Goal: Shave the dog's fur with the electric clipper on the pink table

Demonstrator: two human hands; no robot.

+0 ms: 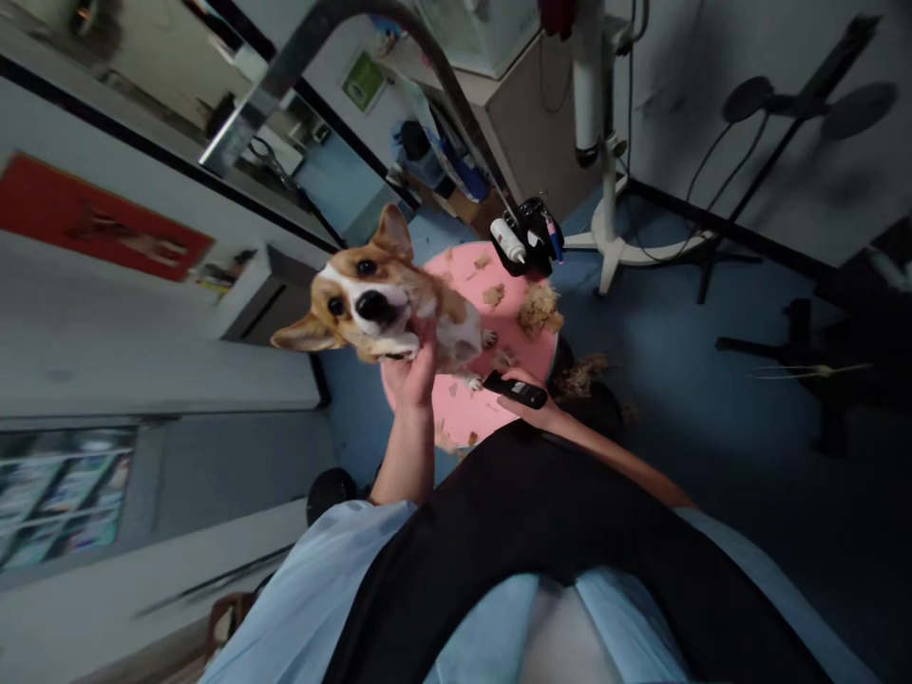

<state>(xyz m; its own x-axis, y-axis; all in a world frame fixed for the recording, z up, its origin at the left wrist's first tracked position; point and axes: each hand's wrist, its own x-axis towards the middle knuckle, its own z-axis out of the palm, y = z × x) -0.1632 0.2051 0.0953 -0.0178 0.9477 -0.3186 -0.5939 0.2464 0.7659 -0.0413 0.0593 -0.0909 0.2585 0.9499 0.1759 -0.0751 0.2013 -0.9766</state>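
Note:
A tan and white corgi (374,299) sits on a round pink table (520,347), its head tilted and facing up at me. My left hand (414,370) is closed round the underside of the dog's jaw, with the thumb along the side of its muzzle. My right hand (545,414) grips a black hair clipper (519,389) low over the near side of the table. The clipper's head points left, close to the dog's front paw (474,382) and apart from its coat. Tufts of cut tan fur (540,309) lie on the tabletop.
A bent metal grooming arm (456,95) arches over the table. At its base, a black holder (538,233) carries a white bottle (507,242) and tools. A white wheeled stand (609,228) is behind right. More fur (580,375) hangs at the table's right edge.

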